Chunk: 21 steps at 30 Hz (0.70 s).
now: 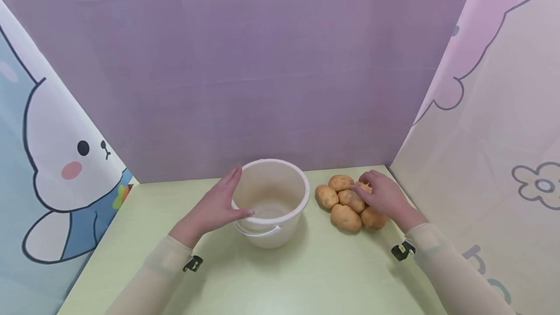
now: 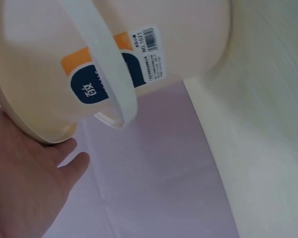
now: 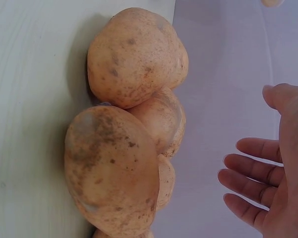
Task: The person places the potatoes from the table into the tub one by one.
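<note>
Pale green tabletop: left hand (image 1: 216, 208) rests flat-fingered against the light plastic bucket (image 1: 271, 201); right hand (image 1: 381, 196), fingers loose and holding nothing, hovers over firm, hefty potatoes (image 1: 345, 217) best cupped whole.

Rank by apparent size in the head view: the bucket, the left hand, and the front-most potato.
1. Bucket, clearly largest.
2. Left hand, touching the bucket's side.
3. Front-most potato, smallest.
All sit at similar depth, so the order looks reliable.
</note>
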Tool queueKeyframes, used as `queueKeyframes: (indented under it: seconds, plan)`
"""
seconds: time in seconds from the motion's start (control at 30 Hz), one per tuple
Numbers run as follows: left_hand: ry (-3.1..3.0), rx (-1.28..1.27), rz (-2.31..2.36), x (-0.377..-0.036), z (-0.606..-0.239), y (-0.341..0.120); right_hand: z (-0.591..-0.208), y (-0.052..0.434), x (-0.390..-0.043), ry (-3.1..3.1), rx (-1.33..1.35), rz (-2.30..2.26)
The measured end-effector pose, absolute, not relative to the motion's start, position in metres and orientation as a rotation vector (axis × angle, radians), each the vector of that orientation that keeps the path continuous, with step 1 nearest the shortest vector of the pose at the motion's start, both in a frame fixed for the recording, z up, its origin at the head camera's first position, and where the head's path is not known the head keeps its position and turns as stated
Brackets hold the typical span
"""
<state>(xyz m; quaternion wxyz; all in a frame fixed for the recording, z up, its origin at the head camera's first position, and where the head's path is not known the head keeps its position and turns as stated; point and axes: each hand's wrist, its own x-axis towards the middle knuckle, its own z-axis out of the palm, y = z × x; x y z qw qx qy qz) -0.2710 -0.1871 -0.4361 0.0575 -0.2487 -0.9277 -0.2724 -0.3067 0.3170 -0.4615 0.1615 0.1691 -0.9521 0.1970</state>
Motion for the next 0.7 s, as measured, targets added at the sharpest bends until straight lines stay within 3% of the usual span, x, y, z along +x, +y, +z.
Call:
queueKeyframes:
  seconds: [0.3,0.7]
  plan:
    - [-2.811,-0.727,-0.774,-0.271,-0.438,-0.187,-0.468,0.319,-0.306,-2.718,0.519,0.665]
    - [-2.817,-0.732,-0.766,-0.271,-0.439,-0.185,-0.486,0.343,-0.284,-2.65,0.804,0.625]
